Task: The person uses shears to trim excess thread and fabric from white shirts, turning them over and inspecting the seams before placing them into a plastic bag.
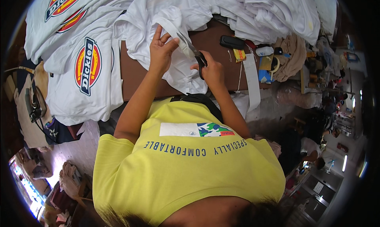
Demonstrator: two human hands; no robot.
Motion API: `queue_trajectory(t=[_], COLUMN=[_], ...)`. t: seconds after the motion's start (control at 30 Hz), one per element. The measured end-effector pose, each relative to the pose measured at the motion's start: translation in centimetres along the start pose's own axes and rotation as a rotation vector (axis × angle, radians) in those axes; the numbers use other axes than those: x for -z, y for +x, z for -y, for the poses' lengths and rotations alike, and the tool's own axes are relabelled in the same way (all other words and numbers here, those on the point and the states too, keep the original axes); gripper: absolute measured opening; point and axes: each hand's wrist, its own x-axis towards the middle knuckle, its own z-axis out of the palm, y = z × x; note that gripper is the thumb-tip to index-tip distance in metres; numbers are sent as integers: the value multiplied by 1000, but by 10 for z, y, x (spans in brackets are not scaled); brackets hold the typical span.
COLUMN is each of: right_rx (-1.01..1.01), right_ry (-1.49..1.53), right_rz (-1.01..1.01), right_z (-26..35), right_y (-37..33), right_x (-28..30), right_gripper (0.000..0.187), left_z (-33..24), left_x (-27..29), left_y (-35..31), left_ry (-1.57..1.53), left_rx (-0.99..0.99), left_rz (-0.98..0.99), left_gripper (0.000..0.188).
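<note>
My right hand (pixel 212 72) is closed round the black handles of a pair of scissors (pixel 201 64). Their metal blades point up and left, against the turned-up white edge of a T-shirt (pixel 180 74). To the left, my left hand (pixel 161 51) has its palm up and its fingers spread, with thumb and fingertips at the same white edge. I see no firm pinch there. The shirt lies crumpled across a brown tabletop (pixel 134 74) and hangs toward me. Whether the blades have any cloth between them is too fine to make out.
White T-shirts with a printed emblem (pixel 92 69) lie stacked at left; a pile of folded white shirts (pixel 261 13) is at back right. Right of the scissors lie a black case (pixel 232 42), a yellow packet (pixel 239 55), a long paper strip (pixel 252 82) and a tape roll (pixel 275 65).
</note>
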Motion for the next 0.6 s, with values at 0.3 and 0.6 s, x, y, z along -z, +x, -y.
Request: queue_trajectory(t=[0.3,0.6], right_rx=[-2,-37], right_ry=[-58,42], right_rz=[-23,16], right_z=[21,4], right_y=[14,4], right_x=[2,-4], right_gripper=[68,61], left_z=[3,-4], left_x=[1,3], left_y=[-1,8], left_ry=[-39,-109], left_rx=[9,81], left_rz=[13,-8], left_gripper=[81,53])
